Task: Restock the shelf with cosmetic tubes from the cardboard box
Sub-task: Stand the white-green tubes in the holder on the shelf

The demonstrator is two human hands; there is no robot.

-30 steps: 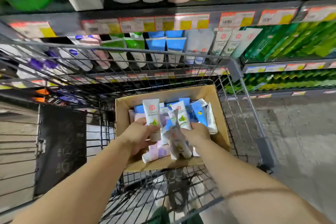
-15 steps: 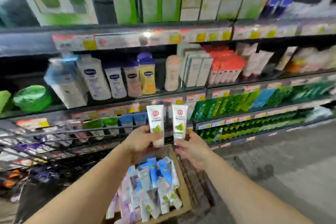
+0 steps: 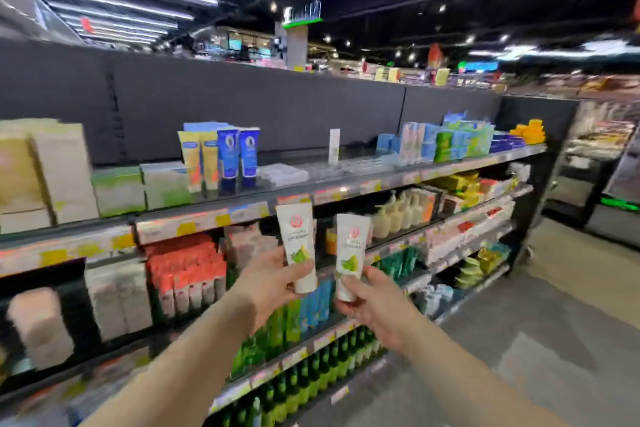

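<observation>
Since half a second ago I see both tubes carried up from just over the cardboard box, now out of view, to the height of the second shelf's price rail (image 3: 346, 192). My left hand (image 3: 266, 282) keeps its grip curled round the lower part of the left tube (image 3: 298, 246), held upright, and my right hand (image 3: 372, 305) pinches the right tube (image 3: 349, 255) near its base, just beside the other and slightly lower. Above both grips, on the top shelf (image 3: 381, 170), a lone white tube (image 3: 334, 146) stands apart, with blue tubes (image 3: 239, 158) off to the left of it.
</observation>
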